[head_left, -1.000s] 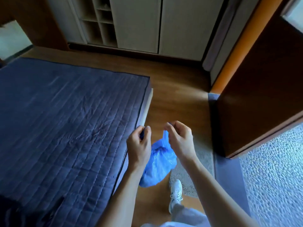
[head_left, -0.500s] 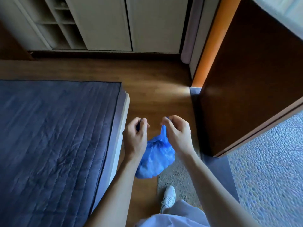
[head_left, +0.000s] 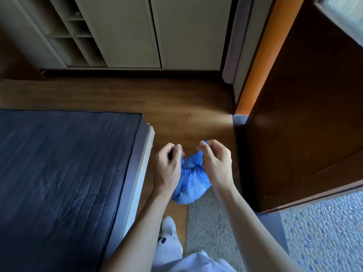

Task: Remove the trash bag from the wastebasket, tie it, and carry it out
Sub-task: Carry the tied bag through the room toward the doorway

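A small blue plastic trash bag (head_left: 191,179) hangs in the air between my two hands, above the wooden floor. My left hand (head_left: 169,169) pinches one gathered end of the bag's top with fingers closed. My right hand (head_left: 215,163) pinches the other end, which sticks up blue above the fingertips. The two ends are held apart, and the bag's neck looks bunched below them. The bag's body is rounded and partly hidden behind both hands. No wastebasket is in view.
A bed with a dark quilted cover (head_left: 59,173) fills the left. An open brown door (head_left: 306,114) stands on the right, with pebbled flooring (head_left: 324,232) beyond. White cabinets (head_left: 157,32) line the far wall. A grey mat (head_left: 208,222) and my white shoe (head_left: 169,226) lie below.
The view has swung so the bed sits further left and the door nearer. My hands stay on the bag's top ends and have spread slightly wider apart.
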Demonstrator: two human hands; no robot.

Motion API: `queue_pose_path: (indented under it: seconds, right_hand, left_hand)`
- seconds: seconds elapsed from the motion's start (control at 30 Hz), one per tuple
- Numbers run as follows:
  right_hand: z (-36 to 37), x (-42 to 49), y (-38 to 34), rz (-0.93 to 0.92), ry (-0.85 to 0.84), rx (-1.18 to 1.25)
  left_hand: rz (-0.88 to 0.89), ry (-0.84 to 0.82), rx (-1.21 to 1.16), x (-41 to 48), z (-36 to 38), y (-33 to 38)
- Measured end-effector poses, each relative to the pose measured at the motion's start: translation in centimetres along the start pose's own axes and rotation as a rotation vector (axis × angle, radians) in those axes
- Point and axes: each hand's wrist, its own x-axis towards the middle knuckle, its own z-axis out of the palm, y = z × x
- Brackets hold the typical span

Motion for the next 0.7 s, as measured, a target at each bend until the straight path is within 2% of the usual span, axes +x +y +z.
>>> queue_pose_path:
  seconds: [0.2, 0.37, 0.7]
  right_hand:
    - [1.6, 6.7, 0.6, 0.055, -0.021, -0.043]
    - [5.0, 14.9, 0.2, 0.056, -0.014, -0.051]
    - [13.6, 31.8, -1.5, 0.06, 0.052, -0.023]
  left_hand:
    - [0.032, 0.006, 0.021, 7.1, 2.1, -1.9]
    - [0.022, -0.021, -0.023, 16.6, 3.8, -2.8]
    - [-0.115, -0.035, -0.128, 36.2, 5.3, -4.5]
